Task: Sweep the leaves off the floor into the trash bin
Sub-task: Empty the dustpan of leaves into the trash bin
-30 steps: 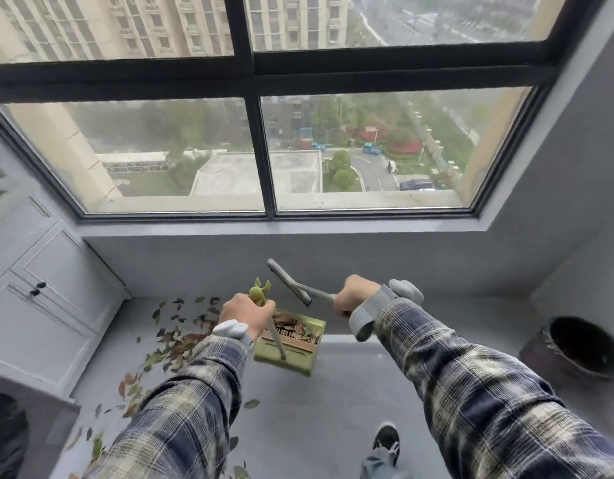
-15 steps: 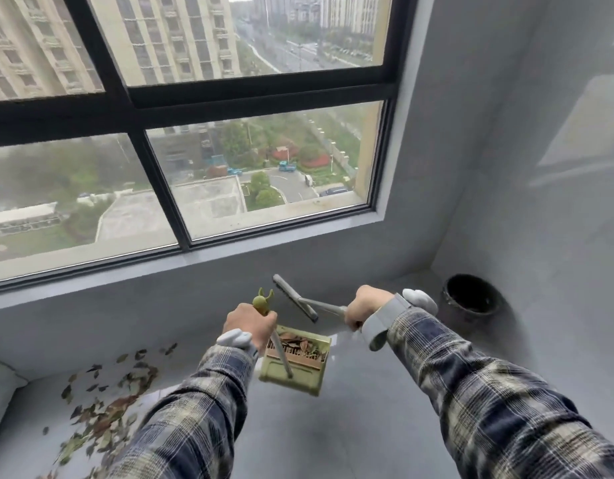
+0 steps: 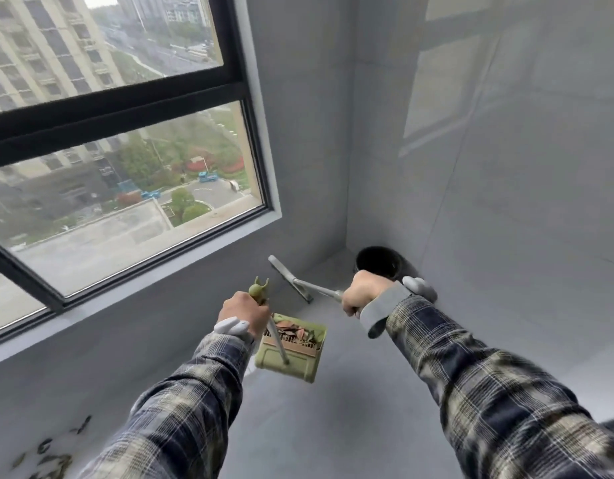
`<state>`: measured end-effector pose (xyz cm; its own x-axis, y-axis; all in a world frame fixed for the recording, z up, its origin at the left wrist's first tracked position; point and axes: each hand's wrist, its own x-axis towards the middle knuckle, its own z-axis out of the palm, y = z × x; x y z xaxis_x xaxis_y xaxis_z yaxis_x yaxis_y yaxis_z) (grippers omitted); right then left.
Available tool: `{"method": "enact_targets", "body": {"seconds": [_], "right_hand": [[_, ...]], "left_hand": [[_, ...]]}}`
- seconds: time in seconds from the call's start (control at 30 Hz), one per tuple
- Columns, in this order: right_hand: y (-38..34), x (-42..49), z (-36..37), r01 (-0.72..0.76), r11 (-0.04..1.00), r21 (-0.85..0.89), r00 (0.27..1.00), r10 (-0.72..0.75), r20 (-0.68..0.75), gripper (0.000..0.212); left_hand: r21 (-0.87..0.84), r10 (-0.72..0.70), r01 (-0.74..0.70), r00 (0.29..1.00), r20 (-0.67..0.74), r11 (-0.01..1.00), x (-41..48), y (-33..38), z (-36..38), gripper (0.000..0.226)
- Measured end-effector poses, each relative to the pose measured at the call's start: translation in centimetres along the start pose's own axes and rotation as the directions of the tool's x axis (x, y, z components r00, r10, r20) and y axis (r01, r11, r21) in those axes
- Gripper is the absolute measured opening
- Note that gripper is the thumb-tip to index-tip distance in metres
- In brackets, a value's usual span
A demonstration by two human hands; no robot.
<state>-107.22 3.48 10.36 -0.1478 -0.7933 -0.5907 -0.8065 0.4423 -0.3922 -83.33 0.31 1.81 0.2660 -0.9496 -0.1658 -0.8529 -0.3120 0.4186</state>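
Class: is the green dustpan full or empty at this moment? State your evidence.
Partly full: brown leaves lie heaped inside the dustpan, which the left hand holds by its handle.

Trash bin (image 3: 378, 264): near rim hidden behind right hand (image 3: 362, 295); interior dark, contents cannot be told.
Floor leaves (image 3: 53, 459): blurred, cut off by the bottom-left edge.
Dustpan (image 3: 291, 357) load: too blurred to count.
Broom (image 3: 291, 278) handle: end hidden inside the grip.
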Motion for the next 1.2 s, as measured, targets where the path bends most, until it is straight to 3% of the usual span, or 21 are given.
{"method": "enact_targets", "body": {"seconds": [0.23, 0.63, 1.2], "right_hand": [[8.5, 2.5, -7.9, -0.019, 0.997, 0.071, 0.998, 0.024, -0.065, 0.002], [15.7, 7.6, -16.0, -0.092, 0.972, 0.218, 0.984, 0.122, -0.129, 0.016], [14.6, 21.5, -24.6, -0.197, 0.949, 0.245, 0.97, 0.225, -0.09, 0.013]], "left_hand": [[0.006, 0.079, -0.079, 0.997, 0.024, 0.997, 0.3, 11.3, 3.1, 0.027], [0.065, 0.242, -0.241, 0.97, 0.0, 0.968, 3.5, 25.5, 5.6, 0.037], [0.183, 0.406, -0.419, 0.908, 0.106, 0.889, 19.6, 39.4, 7.6, 0.035]]}}
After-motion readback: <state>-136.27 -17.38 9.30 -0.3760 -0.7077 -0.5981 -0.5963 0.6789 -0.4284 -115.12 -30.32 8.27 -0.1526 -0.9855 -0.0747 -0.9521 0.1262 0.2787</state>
